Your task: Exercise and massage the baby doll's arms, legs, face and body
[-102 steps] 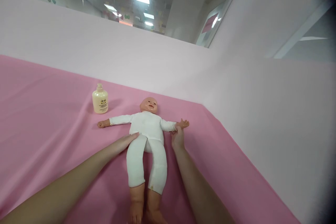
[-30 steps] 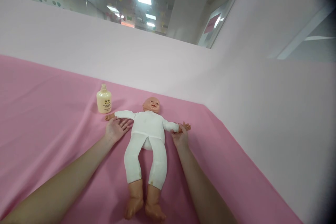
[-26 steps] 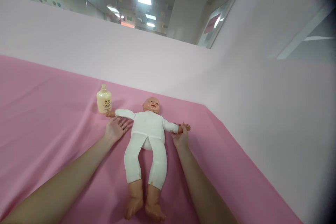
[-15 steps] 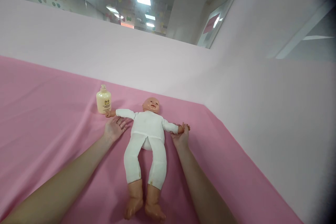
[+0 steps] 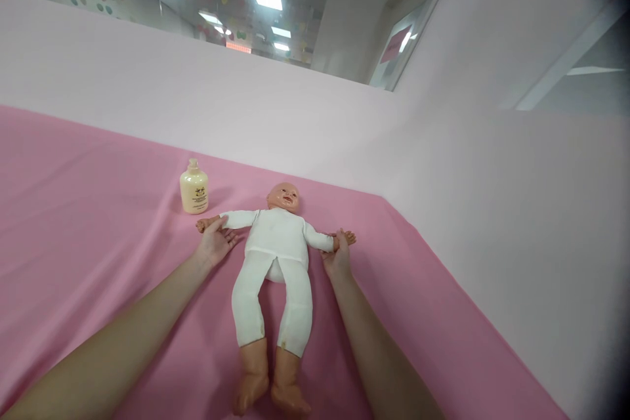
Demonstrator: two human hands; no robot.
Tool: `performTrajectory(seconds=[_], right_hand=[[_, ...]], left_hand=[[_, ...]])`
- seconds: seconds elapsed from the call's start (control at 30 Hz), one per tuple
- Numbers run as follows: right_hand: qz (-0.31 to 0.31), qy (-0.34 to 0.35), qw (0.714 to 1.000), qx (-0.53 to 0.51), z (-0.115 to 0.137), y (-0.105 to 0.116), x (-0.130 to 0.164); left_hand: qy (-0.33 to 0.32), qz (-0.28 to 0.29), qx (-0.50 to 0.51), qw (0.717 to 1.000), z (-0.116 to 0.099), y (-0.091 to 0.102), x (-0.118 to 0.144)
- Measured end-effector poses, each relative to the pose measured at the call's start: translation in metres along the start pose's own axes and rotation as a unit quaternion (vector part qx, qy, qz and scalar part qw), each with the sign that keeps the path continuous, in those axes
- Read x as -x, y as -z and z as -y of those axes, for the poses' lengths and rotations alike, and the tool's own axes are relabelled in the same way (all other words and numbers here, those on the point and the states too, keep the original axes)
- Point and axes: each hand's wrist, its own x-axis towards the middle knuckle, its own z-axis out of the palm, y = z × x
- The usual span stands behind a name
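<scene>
Doll (image 5: 276, 246) lies face-up on pink sheet (image 5: 98, 223), arms out. Left hand (image 5: 214, 246) fingers loosely apart under doll's wrist; right hand (image 5: 337, 259) fingers curled on other wrist. Bottle (image 5: 193, 188) near left hand.

In the lower middle of the frame lies the plastic baby doll in a white cloth bodysuit (image 5: 278, 256), flat on its back, head toward the top of the frame, bare feet toward me. Its arms are spread wide to either side and its legs lie straight, close together, the suit a little wrinkled at the hips.
</scene>
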Motion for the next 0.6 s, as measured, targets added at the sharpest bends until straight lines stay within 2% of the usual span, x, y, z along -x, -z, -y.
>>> performTrajectory(seconds=[0.13,0.23,0.4,0.6], right_hand=[[-0.049,-0.062,0.997,-0.014,0.0061,-0.0042,0.0043],[-0.059,-0.047,0.996,-0.044,0.0098,-0.0061,0.0068],[-0.012,-0.058,0.998,-0.031,0.0098,-0.0048,0.0069],[0.019,-0.041,0.999,-0.019,0.0078,-0.0065,0.0073]], left_hand=[[-0.025,-0.025,0.008,0.999,-0.0006,-0.0003,0.0001],[-0.047,-0.027,0.005,0.998,-0.0011,-0.001,0.0001],[-0.074,-0.035,-0.02,0.996,0.0002,-0.0016,-0.0022],[-0.097,-0.008,-0.048,0.994,0.0054,0.0019,-0.0079]])
